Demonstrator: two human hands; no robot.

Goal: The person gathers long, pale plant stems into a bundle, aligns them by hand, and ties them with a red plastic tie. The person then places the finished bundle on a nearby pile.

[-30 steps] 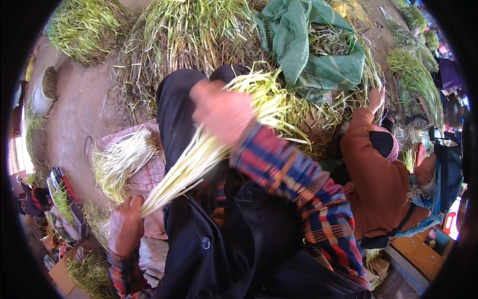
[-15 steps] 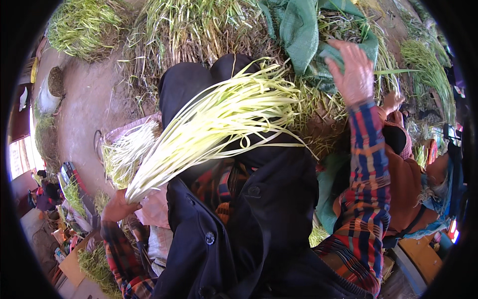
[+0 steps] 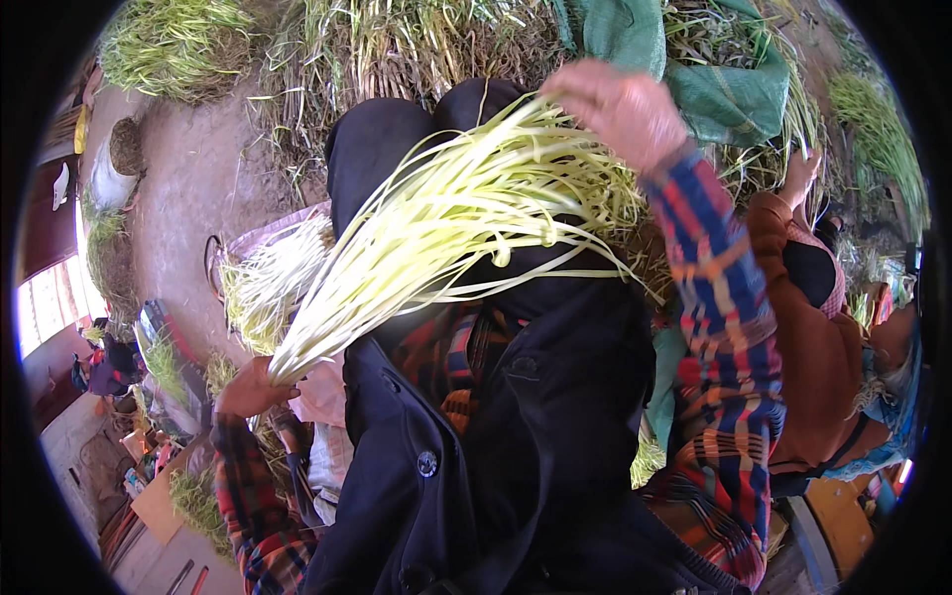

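Note:
A large bunch of yellow chives (image 3: 446, 218), pale at the base and yellow-green at the tips, fans across my lap. My left hand (image 3: 253, 389) is closed round its white base end, at the left beside my thigh. At the far upper edge of the bunch, my right hand (image 3: 625, 111) has its fingers curled over the leaf tips. Its fingers are somewhat blurred, and the thumb is hidden. A few long leaves hang loose toward the right. Beside my left knee lies another bundle of whitish chives (image 3: 273, 283) on pink cloth.
Beyond my knees spreads a heap of green stalks (image 3: 397, 45). A green woven sack (image 3: 729, 99) lies at the far right. Close on my right sits another person in a brown sleeve (image 3: 793, 307), a hand among the stalks. More greens (image 3: 178, 45) are piled far left.
My right hand has moved left from beside the green sack to the leaf tips, and its fingers have curled. My left hand still holds the base of the bunch. The whole view has shifted slightly.

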